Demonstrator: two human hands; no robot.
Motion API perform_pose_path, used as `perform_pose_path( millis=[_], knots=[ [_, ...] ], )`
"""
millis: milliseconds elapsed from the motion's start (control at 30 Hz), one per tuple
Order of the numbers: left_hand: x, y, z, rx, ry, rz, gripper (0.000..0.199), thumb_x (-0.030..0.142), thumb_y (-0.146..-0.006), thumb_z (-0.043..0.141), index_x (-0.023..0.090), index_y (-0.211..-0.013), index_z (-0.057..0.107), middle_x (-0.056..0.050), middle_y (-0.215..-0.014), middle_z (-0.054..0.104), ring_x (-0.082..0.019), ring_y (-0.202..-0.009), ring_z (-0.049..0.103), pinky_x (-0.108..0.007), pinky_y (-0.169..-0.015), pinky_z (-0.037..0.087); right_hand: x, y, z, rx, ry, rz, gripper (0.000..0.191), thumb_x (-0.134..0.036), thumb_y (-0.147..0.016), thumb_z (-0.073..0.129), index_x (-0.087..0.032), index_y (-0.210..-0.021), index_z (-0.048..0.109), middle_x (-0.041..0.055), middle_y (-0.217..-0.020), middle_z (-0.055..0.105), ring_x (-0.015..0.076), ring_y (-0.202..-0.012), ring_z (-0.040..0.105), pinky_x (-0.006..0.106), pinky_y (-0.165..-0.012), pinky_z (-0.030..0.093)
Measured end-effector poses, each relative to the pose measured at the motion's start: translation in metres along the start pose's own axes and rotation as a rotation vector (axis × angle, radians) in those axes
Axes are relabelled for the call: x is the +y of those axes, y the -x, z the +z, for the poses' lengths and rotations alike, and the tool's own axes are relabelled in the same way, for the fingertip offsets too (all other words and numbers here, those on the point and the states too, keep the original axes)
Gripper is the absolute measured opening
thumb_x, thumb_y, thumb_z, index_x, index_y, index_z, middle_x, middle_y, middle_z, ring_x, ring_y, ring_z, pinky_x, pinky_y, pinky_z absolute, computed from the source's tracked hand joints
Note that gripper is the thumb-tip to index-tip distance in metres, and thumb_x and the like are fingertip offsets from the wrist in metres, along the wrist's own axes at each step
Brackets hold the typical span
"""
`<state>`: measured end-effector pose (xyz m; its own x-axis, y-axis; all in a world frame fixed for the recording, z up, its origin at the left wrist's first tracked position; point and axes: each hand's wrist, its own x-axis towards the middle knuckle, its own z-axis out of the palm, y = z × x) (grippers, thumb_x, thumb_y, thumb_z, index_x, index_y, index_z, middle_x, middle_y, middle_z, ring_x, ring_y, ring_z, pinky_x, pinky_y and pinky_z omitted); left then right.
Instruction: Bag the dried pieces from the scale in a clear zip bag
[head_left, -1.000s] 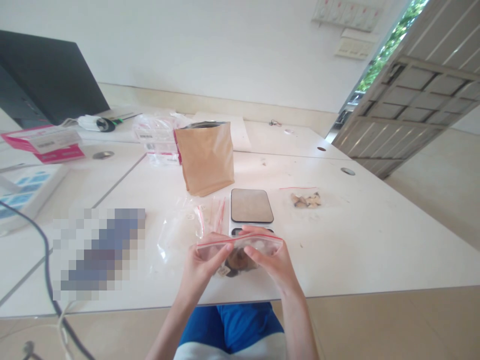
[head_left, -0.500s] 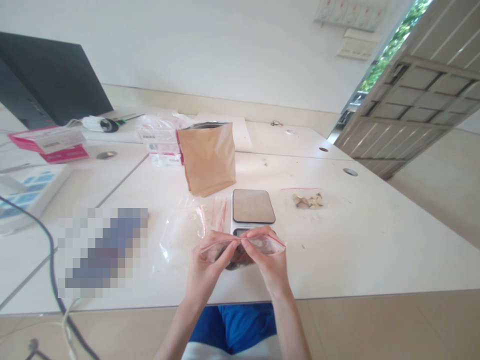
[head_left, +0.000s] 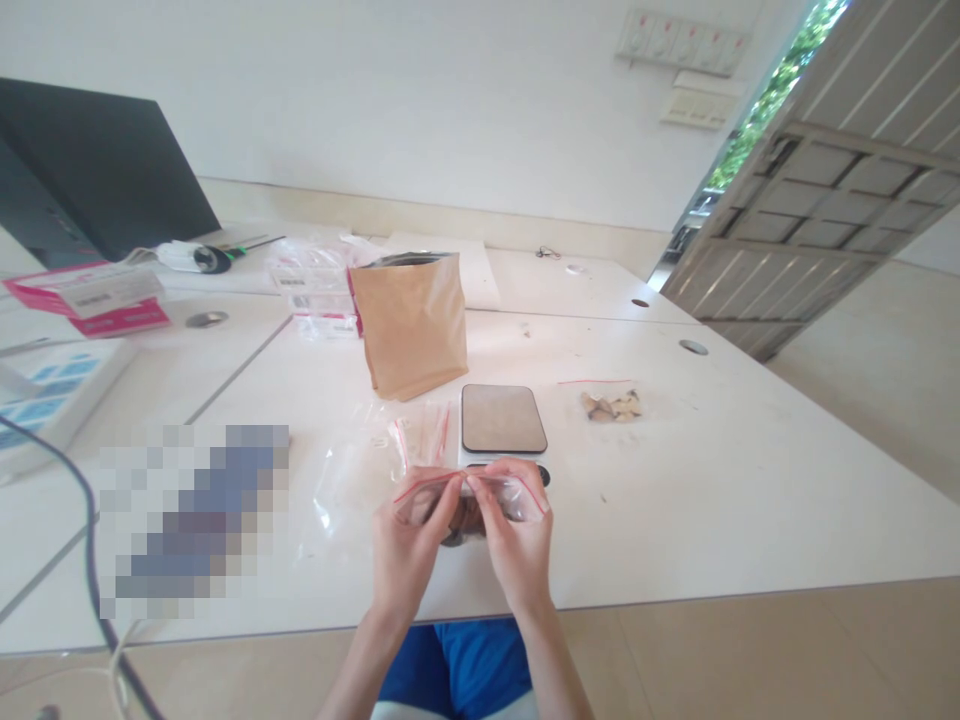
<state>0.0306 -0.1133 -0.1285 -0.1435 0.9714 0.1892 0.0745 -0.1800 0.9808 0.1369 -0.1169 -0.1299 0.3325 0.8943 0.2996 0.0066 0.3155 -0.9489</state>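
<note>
Head view: just in front of the scale [head_left: 502, 418], the left hand [head_left: 409, 555] and right hand [head_left: 514, 545] pinch the zip bag [head_left: 517, 492] by its red-lined top edge, which runs left-right, fingertips meeting mid-strip.

Bright daylight from open door, right; soft shadows; edges warped; pixelated patch left.

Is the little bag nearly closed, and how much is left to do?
One filled bag already lies right of the scale. Now the left hand and right hand pinch the red-striped top of a small zip bag with dark pieces inside; whether it is fully sealed is unclear. Spare bags and the open brown pouch remain.
</note>
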Motion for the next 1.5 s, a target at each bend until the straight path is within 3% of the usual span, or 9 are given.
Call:
perform_pose_path(
  millis=[300,500,800,900,1000,1167,1300,1400,1500],
  knots=[
    [0.009,-0.013,-0.001,-0.026,0.102,-0.156,0.037,0.046,-0.078,0.061,0.015,-0.058,0.070,-0.004,-0.066,0.071,-0.015,-0.065,0.065,-0.022,-0.065,0.050,-0.001,-0.007,-0.007,0.085,-0.048,0.160,0.025,-0.039,-0.078,0.069,-0.021,-0.094,0.061,-0.0031,-0.068,0.062,0.0109,-0.061,0.058,0.021,-0.057,0.045],
    [0.009,-0.017,-0.006,0.010,0.220,-0.409,0.064,0.063,-0.083,0.040,0.014,-0.051,0.067,-0.003,-0.038,0.054,-0.012,-0.035,0.048,-0.023,-0.044,0.044,0.000,-0.011,-0.016,-0.043,-0.101,0.252,0.051,-0.061,-0.090,0.036,-0.022,-0.117,0.056,0.0024,-0.074,0.068,0.0165,-0.065,0.064,0.029,-0.065,0.050],
    [0.001,-0.018,-0.014,-0.238,0.251,-0.470,0.073,0.068,-0.085,0.029,0.012,-0.075,0.075,-0.014,-0.085,0.074,-0.026,-0.085,0.068,-0.035,-0.086,0.051,-0.003,-0.019,-0.034,-0.095,-0.066,0.304,0.055,-0.062,-0.090,0.034,-0.019,-0.111,0.061,0.0067,-0.078,0.074,0.0219,-0.074,0.069,0.032,-0.068,0.052],
    [0.007,-0.021,-0.016,-0.226,0.064,-0.368,0.068,0.066,-0.086,0.028,0.017,-0.098,0.073,-0.010,-0.111,0.070,-0.026,-0.103,0.063,-0.040,-0.100,0.042,-0.007,-0.039,-0.060,-0.058,0.056,0.266,0.059,-0.065,-0.088,0.035,-0.017,-0.111,0.062,0.0052,-0.065,0.070,0.0199,-0.063,0.066,0.031,-0.064,0.051],
    [0.016,-0.034,-0.023,-0.187,0.026,-0.193,0.068,0.062,-0.090,0.021,0.017,-0.103,0.071,-0.009,-0.117,0.067,-0.026,-0.108,0.060,-0.041,-0.099,0.043,-0.008,-0.079,-0.101,0.152,0.234,0.170,0.067,-0.070,-0.081,0.042,-0.014,-0.110,0.063,0.0018,-0.051,0.061,0.0188,-0.049,0.059,0.030,-0.054,0.047],
    [0.052,-0.068,-0.031,0.009,-0.099,0.215,0.054,0.050,-0.094,0.025,0.018,-0.116,0.063,-0.007,-0.126,0.062,-0.022,-0.116,0.055,-0.036,-0.097,0.044,0.005,-0.156,-0.167,0.418,0.624,0.057,0.080,-0.074,-0.070,0.047,-0.007,-0.112,0.057,0.0157,-0.082,0.065,0.0271,-0.068,0.062,0.042,-0.065,0.049],
    [0.094,-0.105,-0.023,0.147,-0.413,0.577,0.042,0.037,-0.095,0.032,0.020,-0.127,0.054,-0.006,-0.137,0.052,-0.021,-0.131,0.041,-0.039,-0.110,0.030,0.022,-0.169,-0.181,0.390,1.066,-0.037,0.092,-0.069,-0.072,0.046,0.003,-0.129,0.041,0.0330,-0.125,0.049,0.0416,-0.115,0.047,0.056,-0.095,0.035],
    [0.109,-0.140,-0.017,0.244,-0.626,0.587,0.042,0.031,-0.092,0.038,0.026,-0.133,0.048,-0.005,-0.152,0.032,-0.026,-0.140,0.025,-0.048,-0.114,0.019,0.032,-0.153,-0.171,0.287,1.217,-0.107,0.073,-0.059,-0.081,0.039,-0.006,-0.130,0.044,0.0278,-0.143,0.034,0.0416,-0.131,0.031,0.059,-0.101,0.028],
    [0.101,-0.175,-0.016,0.284,-0.733,0.480,0.044,0.030,-0.091,0.040,0.027,-0.134,0.047,-0.005,-0.156,0.020,-0.031,-0.144,0.011,-0.054,-0.113,0.014,0.036,-0.140,-0.159,0.072,1.300,0.041,0.056,-0.050,-0.086,0.038,-0.012,-0.126,0.051,0.0227,-0.148,0.031,0.0383,-0.134,0.030,0.059,-0.102,0.027]
  ],
)
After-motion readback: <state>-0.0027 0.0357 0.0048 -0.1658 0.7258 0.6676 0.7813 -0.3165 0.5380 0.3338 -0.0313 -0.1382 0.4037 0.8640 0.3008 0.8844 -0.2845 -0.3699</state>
